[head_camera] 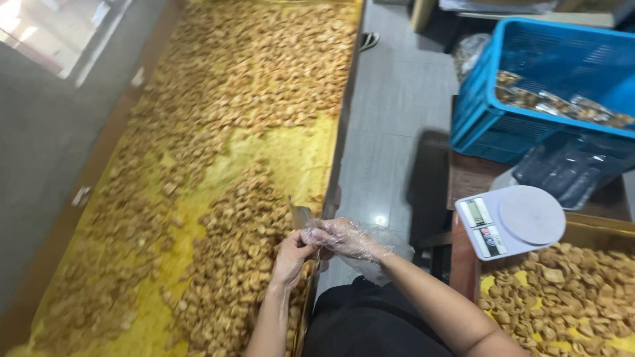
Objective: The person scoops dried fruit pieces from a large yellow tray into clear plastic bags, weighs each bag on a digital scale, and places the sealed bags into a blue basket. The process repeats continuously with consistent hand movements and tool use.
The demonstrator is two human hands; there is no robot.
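At lower centre of the frame, bare left hand point(291, 256) and plastic-gloved right hand point(337, 237) meeting, both pinching a small clear bag point(301, 215) at its edge, hovering over the long tray point(291, 149) of golden fried snack pieces point(231, 258), white kitchen scale point(509, 220) sitting at right, blue crate point(483, 106) resting upper right.

The blue crate point(529, 99) got chopped off by the right edge, its packets were too blurry to make out, and the scale point(509, 221) display was unreadable.
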